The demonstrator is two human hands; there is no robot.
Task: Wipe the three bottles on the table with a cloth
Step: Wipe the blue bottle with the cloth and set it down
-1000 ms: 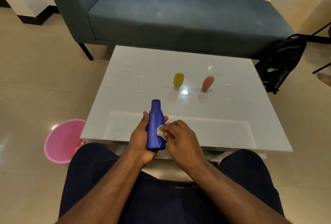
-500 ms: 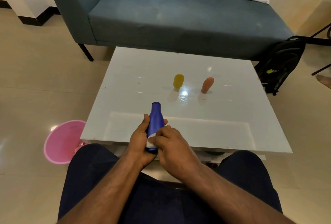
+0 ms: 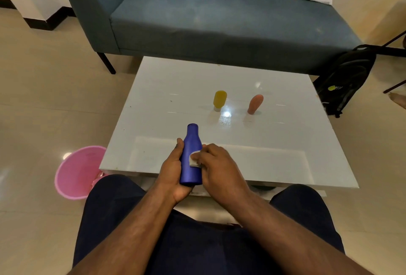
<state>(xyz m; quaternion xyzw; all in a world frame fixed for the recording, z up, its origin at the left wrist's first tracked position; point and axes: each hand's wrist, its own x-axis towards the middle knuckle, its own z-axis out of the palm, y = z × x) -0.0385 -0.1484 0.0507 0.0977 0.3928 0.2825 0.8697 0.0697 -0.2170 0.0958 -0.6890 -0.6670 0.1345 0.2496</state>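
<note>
My left hand grips a blue bottle over the near edge of the white table, neck pointing away from me. My right hand presses a small white cloth against the bottle's right side; most of the cloth is hidden under my fingers. A yellow bottle stands cap down near the table's middle. An orange bottle stands to its right, leaning slightly.
A pink bucket sits on the floor left of the table. A blue sofa runs behind the table. A black backpack leans at the far right. My dark-clothed legs are under the near edge.
My right hand slid the cloth down the blue bottle toward its base, then back up to mid-body. The left hand keeps its hold; the other bottles have not moved.
</note>
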